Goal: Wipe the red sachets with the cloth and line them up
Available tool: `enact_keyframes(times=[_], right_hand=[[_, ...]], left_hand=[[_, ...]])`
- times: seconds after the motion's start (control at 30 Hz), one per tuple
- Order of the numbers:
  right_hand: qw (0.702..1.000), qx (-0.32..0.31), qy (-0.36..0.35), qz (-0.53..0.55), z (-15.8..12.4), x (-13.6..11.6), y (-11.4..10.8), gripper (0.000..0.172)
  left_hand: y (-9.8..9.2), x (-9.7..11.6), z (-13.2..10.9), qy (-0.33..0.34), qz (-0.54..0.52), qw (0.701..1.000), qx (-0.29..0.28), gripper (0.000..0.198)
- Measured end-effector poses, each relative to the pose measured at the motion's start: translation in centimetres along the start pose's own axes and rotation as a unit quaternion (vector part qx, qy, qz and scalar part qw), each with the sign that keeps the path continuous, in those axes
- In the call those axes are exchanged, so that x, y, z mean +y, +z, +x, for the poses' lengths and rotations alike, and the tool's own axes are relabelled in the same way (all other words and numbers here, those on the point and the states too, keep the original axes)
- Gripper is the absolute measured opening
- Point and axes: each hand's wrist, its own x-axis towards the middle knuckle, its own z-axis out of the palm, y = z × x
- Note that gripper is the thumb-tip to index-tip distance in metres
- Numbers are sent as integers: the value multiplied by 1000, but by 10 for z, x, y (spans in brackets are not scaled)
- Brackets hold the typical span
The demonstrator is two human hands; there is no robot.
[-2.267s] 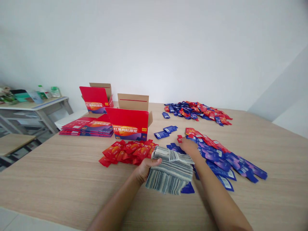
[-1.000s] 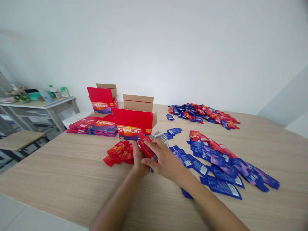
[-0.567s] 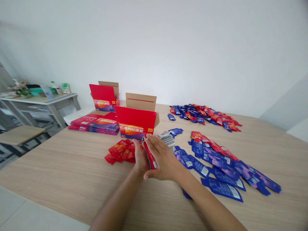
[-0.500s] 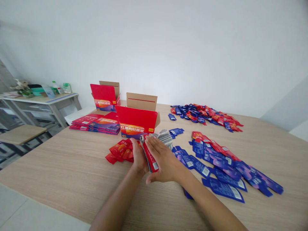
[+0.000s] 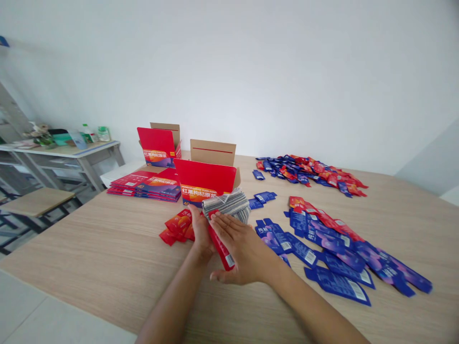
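Between my two hands is a narrow red packet [image 5: 223, 248] with a barcode at its lower end. My left hand [image 5: 201, 234] supports it from the left, and my right hand [image 5: 242, 246] lies over it with fingers stretched along its side. A grey striped cloth [image 5: 229, 204] bunches just above the packet, against my right fingertips. Loose red packets [image 5: 178, 227] lie left of my left hand. Directly behind the cloth stands an open red box [image 5: 204, 179] with its flaps up.
Another open red box [image 5: 158, 147] stands farther back, behind stacked flat cartons [image 5: 147, 184]. Blue packets [image 5: 333, 258] spread across the right, with a mixed red and blue heap [image 5: 308, 172] near the wall. A stool [image 5: 38, 200] stands left of the table.
The cloth has shifted left and up and spreads wider above my hands. Both hands have moved slightly left and down with the red packet. The view has turned a little left.
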Motion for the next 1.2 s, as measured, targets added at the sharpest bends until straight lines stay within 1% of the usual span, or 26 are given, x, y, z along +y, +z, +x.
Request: enact_keyframes(times=[0.17,0.27,0.33,0.43,0.5,0.57,0.67,0.8,0.87,0.93,1.07,1.13,1.2], right_hand=[[998,15,52,-27,-1,9,-9,107],[998,8,65,-24,-1,12,-17,106],[997,1,71,-29,-1,11,-20,105],[996,-9,74,-50,-1,5,-22,102],[995,-14,73,-66,-2,0,-22,101],[994,-17,73,-78,-3,-2,-21,103],[994,-10,70,-79,-4,1,-21,102],[996,18,66,-65,-3,10,-22,99],[994,32,65,-78,-2,16,-19,96],[993,27,58,-104,-2,21,-12,90],[987,13,56,-150,-1,33,10,79],[985,24,55,-162,-1,37,19,74],[984,35,54,-167,-1,41,24,68]], left_hand=[[6,-17,-10,-60,15,998,-28,86],[7,-23,-12,-69,19,996,-47,82],[6,-23,-10,-74,19,995,-57,84],[3,-19,-6,-77,23,995,-54,91],[1,-16,-4,-67,25,996,-47,93],[0,-14,-2,-50,26,998,-43,92],[0,-14,-1,-35,27,998,-47,90],[1,-18,-2,-55,34,996,-55,88],[0,-21,-2,-59,43,996,-54,85],[-2,-26,-1,-70,49,995,-48,84],[-7,-31,4,-97,47,994,-19,87],[-9,-30,7,-95,49,994,-1,87],[-9,-29,8,-85,52,995,4,85]])
